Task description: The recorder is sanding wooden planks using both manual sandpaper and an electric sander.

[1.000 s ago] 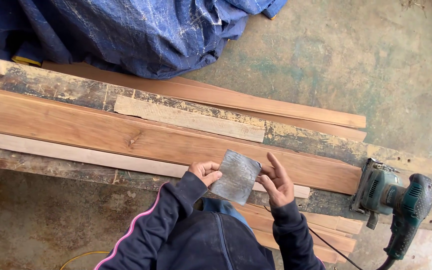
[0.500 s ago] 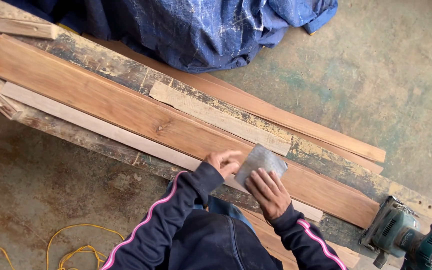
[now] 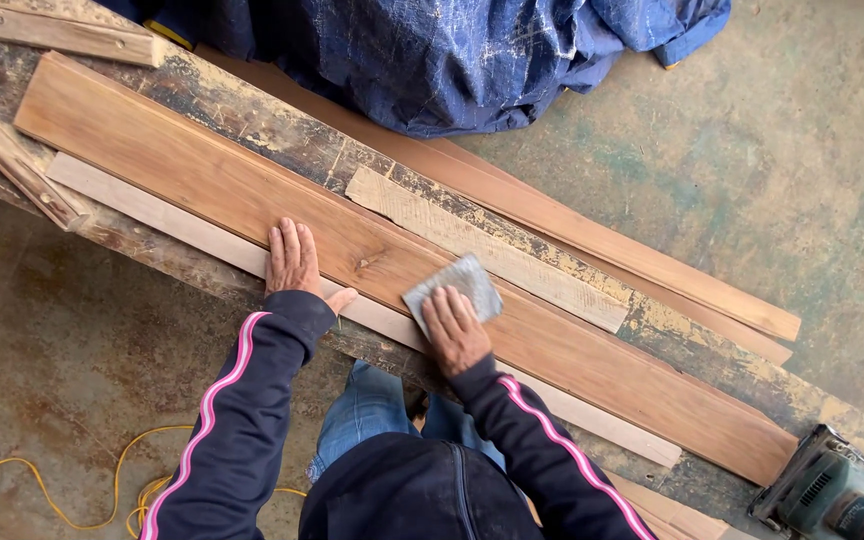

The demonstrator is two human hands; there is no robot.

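A worn, paint-flecked workbench (image 3: 252, 115) runs from the upper left corner of the view down to the lower right, with a blue tarpaulin (image 3: 452, 50) bunched along its far edge and bare concrete floor (image 3: 752, 180) beyond. Along the bench's middle lies a long reddish-brown plank (image 3: 182, 175) — stiff and probably heavy enough to stay put under a flat palm, best steadied from above rather than gripped at an edge. A paler thin strip (image 3: 152, 210) sits along its near side, and a short rough batten (image 3: 472, 245) lies just beyond it. At the bench's lower right end rests a green power sander (image 3: 832, 495); a yellow cord (image 3: 62, 495) loops on the floor below the near edge. The left hand (image 3: 294, 260) lies flat on the plank, fingers together, thumb out over the pale strip. The right hand (image 3: 455, 330) presses down on a grey sheet of sandpaper (image 3: 454, 287) — light, floppy, likely to slide unless pinned flat — which lies on the plank just beyond the fingertips, near the plank's middle.
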